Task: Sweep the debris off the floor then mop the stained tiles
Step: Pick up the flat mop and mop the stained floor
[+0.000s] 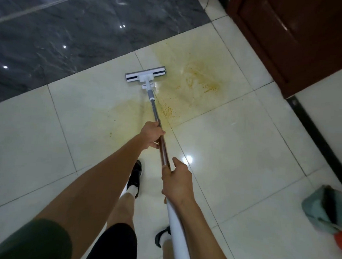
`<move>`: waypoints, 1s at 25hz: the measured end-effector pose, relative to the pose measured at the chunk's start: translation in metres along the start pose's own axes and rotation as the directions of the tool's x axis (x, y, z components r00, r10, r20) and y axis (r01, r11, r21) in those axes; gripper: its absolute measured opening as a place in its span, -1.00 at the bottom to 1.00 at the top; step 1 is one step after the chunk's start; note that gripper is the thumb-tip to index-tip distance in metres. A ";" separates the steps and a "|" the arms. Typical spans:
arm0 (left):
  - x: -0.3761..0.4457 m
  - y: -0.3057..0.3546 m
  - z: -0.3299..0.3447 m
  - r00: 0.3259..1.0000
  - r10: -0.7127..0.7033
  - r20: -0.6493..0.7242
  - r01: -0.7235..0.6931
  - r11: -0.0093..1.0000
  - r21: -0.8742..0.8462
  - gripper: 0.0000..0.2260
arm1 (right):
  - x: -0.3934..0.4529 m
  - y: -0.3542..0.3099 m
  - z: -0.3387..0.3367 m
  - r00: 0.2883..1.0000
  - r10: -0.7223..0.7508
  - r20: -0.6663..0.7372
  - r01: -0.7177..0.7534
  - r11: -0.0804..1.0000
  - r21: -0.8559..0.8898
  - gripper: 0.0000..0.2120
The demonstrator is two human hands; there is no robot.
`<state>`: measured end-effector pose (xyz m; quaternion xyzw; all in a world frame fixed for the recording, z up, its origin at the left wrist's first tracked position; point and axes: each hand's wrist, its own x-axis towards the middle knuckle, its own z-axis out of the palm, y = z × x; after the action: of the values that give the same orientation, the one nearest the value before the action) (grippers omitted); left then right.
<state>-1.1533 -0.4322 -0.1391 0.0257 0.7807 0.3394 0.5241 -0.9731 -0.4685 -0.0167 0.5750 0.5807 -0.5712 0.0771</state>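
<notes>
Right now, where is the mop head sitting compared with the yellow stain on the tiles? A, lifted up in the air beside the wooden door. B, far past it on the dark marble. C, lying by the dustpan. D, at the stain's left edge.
D: the mop head rests on the pale tile at the left edge of the yellow stain, most of which spreads to its right.

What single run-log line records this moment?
stage: mopping | left hand: grips mop pole | right hand: grips pole lower | mop head: on tile beside yellow stain
</notes>
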 end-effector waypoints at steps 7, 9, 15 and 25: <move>-0.046 -0.023 0.081 0.999 -0.038 -0.002 0.038 0.997 -0.071 -0.84 | -0.036 0.057 -0.068 0.999 -0.022 0.032 0.023 0.999 -0.025 -0.75; -0.044 -0.017 0.087 0.999 -0.047 -0.022 0.044 0.992 -0.119 -0.80 | -0.032 0.054 -0.074 0.999 -0.029 0.029 0.029 1.000 -0.011 -0.78; 0.006 0.025 0.076 0.994 -0.041 -0.104 0.029 0.993 -0.116 -0.87 | 0.018 0.012 -0.081 0.999 -0.041 0.023 0.042 0.998 -0.045 -0.77; 0.178 0.186 -0.010 0.991 -0.005 -0.136 -0.010 0.994 -0.112 -0.93 | 0.205 -0.155 -0.062 0.991 -0.130 -0.033 0.127 0.987 -0.098 -0.75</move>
<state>-1.3002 -0.2239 -0.1764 -0.0261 0.7941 0.3846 0.4698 -1.1219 -0.2546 -0.0601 0.5431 0.6448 -0.5349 0.0563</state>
